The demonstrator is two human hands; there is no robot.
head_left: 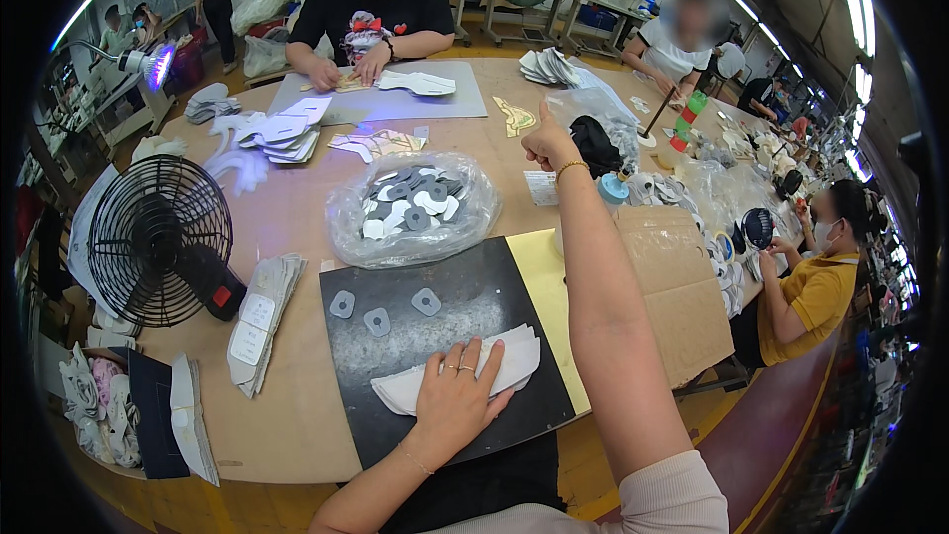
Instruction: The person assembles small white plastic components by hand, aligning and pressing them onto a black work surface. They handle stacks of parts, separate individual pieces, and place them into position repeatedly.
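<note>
My left hand [457, 398] lies flat, fingers spread, on a small stack of white curved fabric pieces [514, 361] that rests on a black mat [465, 307]. Three small grey rounded patches [377, 320] lie on the mat just beyond it. My right hand [547, 143] is stretched far out over the table, fingers curled into a fist with the thumb up, holding nothing I can see. It hovers beside a black bundle [596, 143] and a blue-capped bottle [613, 188].
A clear plastic bag of grey and white patches [410, 210] sits past the mat. A black desk fan [158, 237] stands at left, with stacks of white pieces [259, 321] beside it. Cardboard [682, 287] lies at right. Across the table a person [371, 15] handles white pieces on a grey mat [395, 99]; others work along the right.
</note>
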